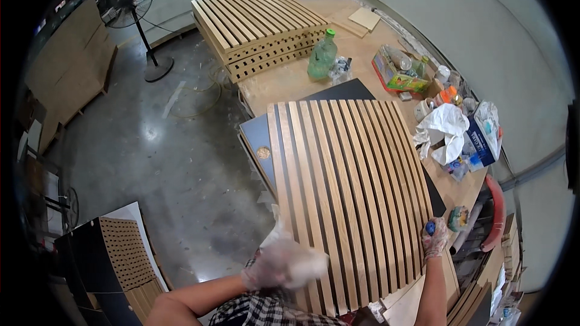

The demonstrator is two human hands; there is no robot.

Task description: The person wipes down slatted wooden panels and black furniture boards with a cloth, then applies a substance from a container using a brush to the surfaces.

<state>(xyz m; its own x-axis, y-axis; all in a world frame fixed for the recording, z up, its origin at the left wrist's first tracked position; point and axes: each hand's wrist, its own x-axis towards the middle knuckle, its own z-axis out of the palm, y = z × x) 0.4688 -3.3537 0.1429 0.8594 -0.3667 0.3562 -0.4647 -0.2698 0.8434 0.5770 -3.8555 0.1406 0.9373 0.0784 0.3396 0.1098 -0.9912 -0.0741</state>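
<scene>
A slatted wooden panel (pixel 344 199) with dark gaps between its strips lies in front of me on the workbench. My left hand (pixel 266 268), in a light glove and smeared by motion, is over the panel's near left part. It holds a whitish wad that looks like a cloth (pixel 307 267). At the panel's right edge, my right hand (pixel 436 241) wears a patterned glove, its fingers closed around a small blue object (pixel 430 227) whose kind I cannot make out. Under the panel, dark boards (pixel 338 91) stick out.
More slatted panels (pixel 260 18) are stacked at the bench's far end. A green bottle (pixel 322 55), a colourful box (pixel 399 69) of bottles and crumpled white paper (pixel 444 133) stand along the right side. A standing fan (pixel 158 69) and another slatted panel (pixel 124 247) are to the left.
</scene>
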